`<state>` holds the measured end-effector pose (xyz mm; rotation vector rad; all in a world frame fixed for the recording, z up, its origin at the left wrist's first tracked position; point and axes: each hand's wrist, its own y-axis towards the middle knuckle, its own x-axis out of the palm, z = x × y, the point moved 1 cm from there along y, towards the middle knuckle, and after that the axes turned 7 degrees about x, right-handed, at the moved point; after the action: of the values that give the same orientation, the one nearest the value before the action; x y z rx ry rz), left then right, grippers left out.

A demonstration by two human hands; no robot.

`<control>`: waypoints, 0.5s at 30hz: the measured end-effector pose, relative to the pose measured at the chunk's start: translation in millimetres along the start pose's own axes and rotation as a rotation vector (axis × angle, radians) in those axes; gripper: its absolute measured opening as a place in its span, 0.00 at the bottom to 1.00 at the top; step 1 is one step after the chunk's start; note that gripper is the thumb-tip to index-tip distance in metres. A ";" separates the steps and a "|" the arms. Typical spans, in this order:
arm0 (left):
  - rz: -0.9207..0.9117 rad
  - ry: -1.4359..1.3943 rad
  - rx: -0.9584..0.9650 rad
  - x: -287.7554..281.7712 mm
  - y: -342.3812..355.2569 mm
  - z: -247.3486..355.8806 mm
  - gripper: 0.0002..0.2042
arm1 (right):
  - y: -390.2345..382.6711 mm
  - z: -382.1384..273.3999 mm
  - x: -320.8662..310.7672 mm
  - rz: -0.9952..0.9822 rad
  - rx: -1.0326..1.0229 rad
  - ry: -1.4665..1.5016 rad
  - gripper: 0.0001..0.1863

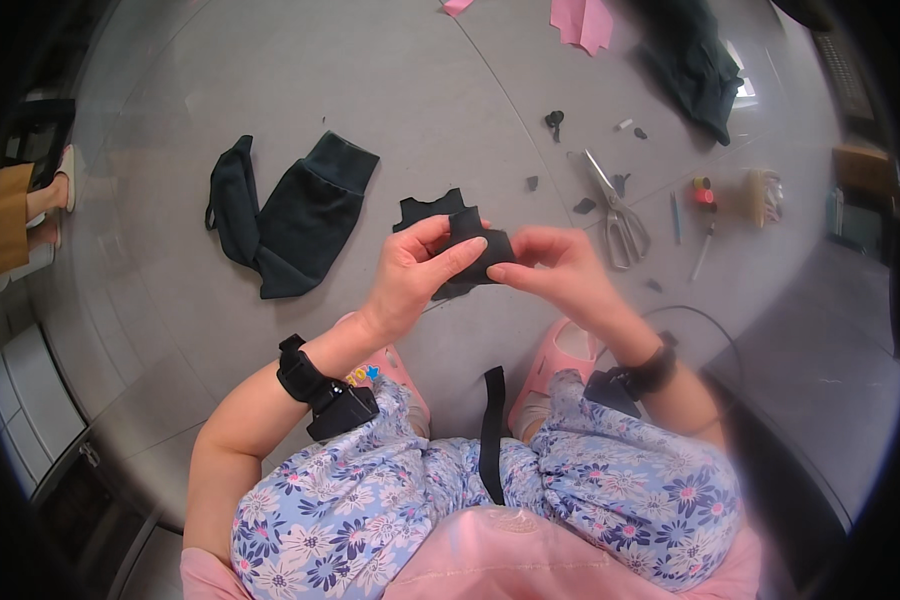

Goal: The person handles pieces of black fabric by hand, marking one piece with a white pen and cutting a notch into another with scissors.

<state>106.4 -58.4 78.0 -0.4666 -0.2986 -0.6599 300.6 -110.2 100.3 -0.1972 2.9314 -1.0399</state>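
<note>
Between my two hands is a small piece of black fabric, held up off the floor. My left hand pinches it between thumb and fingers at its left and upper part. The thumb and fingers of my right hand grip its right edge. Just beyond, another black fabric cutout with notched edges lies flat, partly hidden by my left hand and the held piece. Left of my hands lies a dark green garment piece with a ribbed cuff, folded over on itself.
Right of my hands are large scissors, a blue pen-like stick, a red thread spool and a small container. Fabric scraps lie around them. Further off are pink fabric and dark cloth. A person's foot shows far left.
</note>
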 end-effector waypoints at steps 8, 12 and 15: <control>0.038 0.252 0.091 -3.3 -1.1 -3.9 0.13 | -1.6 -2.9 4.4 0.016 0.040 -0.004 0.10; 0.048 0.096 0.071 -2.8 -2.7 -8.5 0.12 | 0.8 2.6 2.5 0.055 0.018 -0.111 0.10; 0.092 -0.007 0.046 6.0 -1.8 -3.7 0.11 | 1.0 3.1 2.3 0.060 0.055 -0.058 0.10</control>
<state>110.2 -64.5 77.9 -0.4355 -0.2965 -0.5607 298.4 -111.7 97.3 -0.1347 2.8349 -1.0856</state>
